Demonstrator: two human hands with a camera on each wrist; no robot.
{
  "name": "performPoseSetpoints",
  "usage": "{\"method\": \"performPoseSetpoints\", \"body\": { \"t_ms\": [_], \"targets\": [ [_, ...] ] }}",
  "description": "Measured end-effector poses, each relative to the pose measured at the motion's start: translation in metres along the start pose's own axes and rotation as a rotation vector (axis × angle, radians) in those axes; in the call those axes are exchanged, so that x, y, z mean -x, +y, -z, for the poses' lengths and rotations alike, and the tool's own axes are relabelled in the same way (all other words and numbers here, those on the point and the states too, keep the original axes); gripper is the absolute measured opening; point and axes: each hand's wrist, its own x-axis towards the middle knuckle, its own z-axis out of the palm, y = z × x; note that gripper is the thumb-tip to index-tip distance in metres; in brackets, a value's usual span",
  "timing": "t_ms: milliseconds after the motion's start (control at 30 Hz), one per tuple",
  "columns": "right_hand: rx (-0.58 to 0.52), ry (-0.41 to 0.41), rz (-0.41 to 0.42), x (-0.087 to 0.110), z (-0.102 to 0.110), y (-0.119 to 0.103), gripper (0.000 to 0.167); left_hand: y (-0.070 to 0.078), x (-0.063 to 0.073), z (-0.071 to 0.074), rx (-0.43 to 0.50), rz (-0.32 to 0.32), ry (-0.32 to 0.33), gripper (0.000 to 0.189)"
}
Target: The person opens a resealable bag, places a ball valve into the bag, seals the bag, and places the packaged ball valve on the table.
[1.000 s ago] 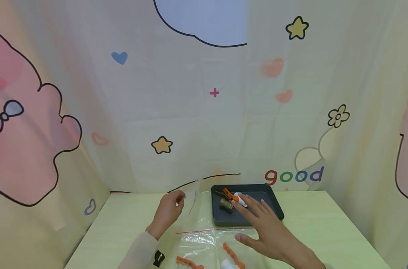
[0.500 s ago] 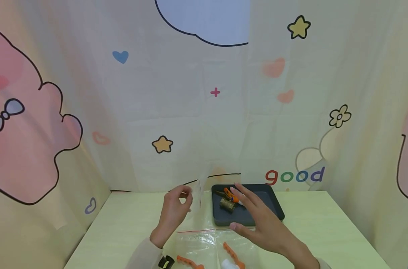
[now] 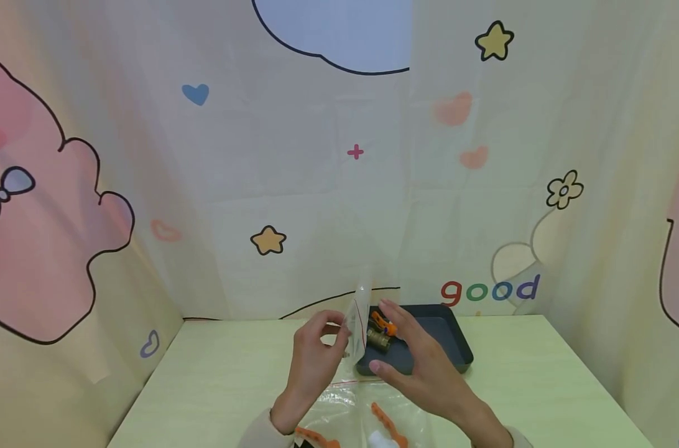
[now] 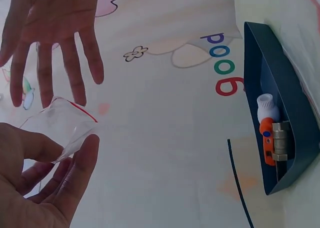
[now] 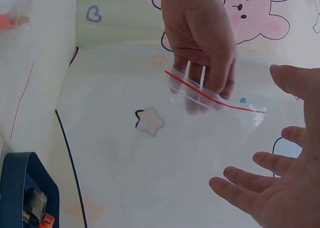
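Observation:
My left hand (image 3: 317, 358) pinches a clear zip bag (image 3: 358, 323) between thumb and fingers. A red line runs along the bag's opening edge, plain to see in the right wrist view. The bag hangs above the table, in front of the tray's left side. Close by on the right is my right hand (image 3: 434, 367), fingers spread and holding nothing. In the left wrist view its fingertips come near the bag's upper edge; whether they touch I cannot tell. Behind the hands, the dark tray (image 3: 464, 354) holds a metal fitting (image 3: 378, 340) and an orange-and-white piece (image 4: 268, 113).
Two clear zip bags lie flat at the table's front, one with an orange piece (image 3: 317, 437), the other with an orange stick (image 3: 388, 423) and a white part (image 3: 380, 440). A printed curtain (image 3: 317, 155) stands behind the pale table (image 3: 216, 373).
My left hand has moved right, carrying the bag toward my right hand; the bag now covers the tray's left edge. My right hand has shifted slightly left and remains spread.

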Motion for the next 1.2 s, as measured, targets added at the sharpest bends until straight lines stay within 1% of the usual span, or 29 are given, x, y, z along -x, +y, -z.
{"method": "performPoseSetpoints", "body": {
  "t_ms": [100,267,400,533,700,800,1000,1133,1200],
  "targets": [
    [-0.017,0.017,0.015,-0.001,-0.002,-0.002,0.086,0.007,0.002,-0.006,0.010,-0.015,0.000,0.016],
    [-0.051,0.037,0.026,-0.003,-0.004,-0.005,0.082,0.013,0.006,-0.012,0.027,-0.030,-0.016,0.015],
    [-0.090,0.080,0.048,-0.004,-0.006,-0.004,0.080,0.017,0.008,-0.014,0.042,-0.039,-0.041,0.017],
    [-0.104,0.123,0.041,-0.004,-0.008,-0.003,0.077,0.020,0.010,-0.015,0.062,-0.042,-0.060,0.019],
    [-0.078,0.166,0.029,-0.003,-0.011,-0.002,0.079,0.021,0.012,-0.018,0.119,-0.064,-0.051,0.016],
    [-0.058,0.200,0.038,-0.003,-0.013,-0.001,0.078,0.020,0.013,-0.019,0.131,-0.085,-0.039,0.018],
    [-0.013,0.279,0.064,-0.005,-0.014,0.000,0.064,0.018,0.015,-0.019,0.136,-0.117,-0.029,0.024],
    [0.054,0.327,0.065,-0.005,-0.015,0.001,0.053,0.019,0.016,-0.018,0.123,-0.145,-0.025,0.021],
    [0.093,0.351,0.066,-0.005,-0.016,0.001,0.048,0.020,0.016,-0.016,0.093,-0.160,-0.010,0.020]
  ]
}}
